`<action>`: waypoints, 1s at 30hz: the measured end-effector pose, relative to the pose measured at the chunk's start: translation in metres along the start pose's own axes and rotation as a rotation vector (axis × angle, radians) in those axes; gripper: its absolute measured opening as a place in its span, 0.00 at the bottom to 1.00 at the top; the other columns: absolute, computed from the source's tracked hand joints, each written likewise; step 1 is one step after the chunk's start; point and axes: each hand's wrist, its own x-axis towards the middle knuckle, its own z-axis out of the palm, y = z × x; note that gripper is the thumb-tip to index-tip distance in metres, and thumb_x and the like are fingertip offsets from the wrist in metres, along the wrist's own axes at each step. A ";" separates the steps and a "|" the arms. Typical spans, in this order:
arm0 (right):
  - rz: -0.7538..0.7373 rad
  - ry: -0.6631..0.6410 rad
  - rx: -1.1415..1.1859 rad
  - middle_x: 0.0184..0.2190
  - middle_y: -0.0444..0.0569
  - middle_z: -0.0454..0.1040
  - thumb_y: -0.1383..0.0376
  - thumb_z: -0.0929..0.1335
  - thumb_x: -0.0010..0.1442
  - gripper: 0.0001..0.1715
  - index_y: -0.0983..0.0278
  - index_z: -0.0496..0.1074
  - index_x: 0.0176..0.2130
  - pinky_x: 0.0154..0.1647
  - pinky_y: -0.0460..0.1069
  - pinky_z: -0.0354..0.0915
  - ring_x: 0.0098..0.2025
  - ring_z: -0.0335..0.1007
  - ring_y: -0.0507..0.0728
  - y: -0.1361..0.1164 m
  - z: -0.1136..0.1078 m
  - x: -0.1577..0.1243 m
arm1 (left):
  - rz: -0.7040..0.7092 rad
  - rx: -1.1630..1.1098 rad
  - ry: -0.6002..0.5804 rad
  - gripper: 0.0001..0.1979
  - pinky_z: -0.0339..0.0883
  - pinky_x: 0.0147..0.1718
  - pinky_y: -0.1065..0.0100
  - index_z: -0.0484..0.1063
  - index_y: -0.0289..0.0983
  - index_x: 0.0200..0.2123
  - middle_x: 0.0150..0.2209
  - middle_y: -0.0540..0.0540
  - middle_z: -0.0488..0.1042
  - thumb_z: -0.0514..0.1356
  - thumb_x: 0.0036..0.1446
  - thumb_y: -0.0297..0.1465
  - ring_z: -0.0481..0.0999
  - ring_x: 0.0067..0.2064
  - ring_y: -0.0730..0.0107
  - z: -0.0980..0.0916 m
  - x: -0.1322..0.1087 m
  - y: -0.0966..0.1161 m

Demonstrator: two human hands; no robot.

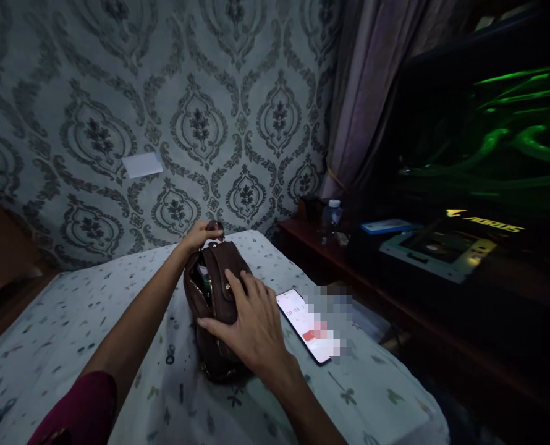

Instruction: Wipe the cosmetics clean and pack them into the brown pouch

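Observation:
A dark brown leather bag (222, 269) lies on the bed with a patterned white sheet. Its zipped opening gapes on the left side, and something pale and greenish shows inside. At the far end of the bag, my left hand (199, 236) is closed round a brown handle or strap (214, 230). My right hand (256, 321) rests on the bag's right side and front flap, its fingers spread and the thumb apart. Just right of that hand lies a phone (303, 324) with its screen lit.
Behind the bed stands a patterned wall with a white switch plate (142, 165). A bottle (332, 217) stands on a dark red ledge (312, 241) at the right, near a curtain (363, 93) and a green-lit computer case (502, 142).

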 end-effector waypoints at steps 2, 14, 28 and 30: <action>0.005 -0.009 0.005 0.63 0.61 0.65 0.39 0.71 0.51 0.52 0.61 0.62 0.65 0.64 0.67 0.55 0.65 0.58 0.71 0.001 0.000 0.001 | 0.004 0.001 -0.029 0.14 0.67 0.36 0.68 0.73 0.35 0.23 0.26 0.47 0.77 0.66 0.43 0.41 0.75 0.33 0.67 0.000 -0.002 0.003; -0.042 0.024 -0.024 0.64 0.62 0.63 0.40 0.71 0.53 0.50 0.63 0.63 0.64 0.63 0.65 0.55 0.66 0.57 0.70 0.008 0.006 0.001 | -0.166 0.275 -0.026 0.14 0.58 0.26 0.72 0.69 0.35 0.22 0.19 0.53 0.66 0.63 0.48 0.40 0.67 0.25 0.72 -0.027 -0.035 -0.002; -0.072 -0.008 -0.004 0.62 0.64 0.65 0.41 0.72 0.51 0.53 0.64 0.60 0.66 0.62 0.64 0.56 0.65 0.58 0.71 0.005 0.003 0.003 | -0.273 0.625 0.447 0.11 0.64 0.44 0.62 0.74 0.38 0.40 0.44 0.36 0.78 0.52 0.63 0.32 0.74 0.52 0.51 0.020 -0.044 -0.003; -0.076 -0.006 -0.009 0.62 0.64 0.65 0.42 0.72 0.51 0.52 0.64 0.61 0.65 0.63 0.64 0.56 0.65 0.58 0.71 0.004 0.003 0.002 | -0.272 0.637 0.474 0.12 0.64 0.44 0.64 0.75 0.38 0.40 0.44 0.37 0.78 0.52 0.63 0.32 0.74 0.51 0.52 0.022 -0.049 0.001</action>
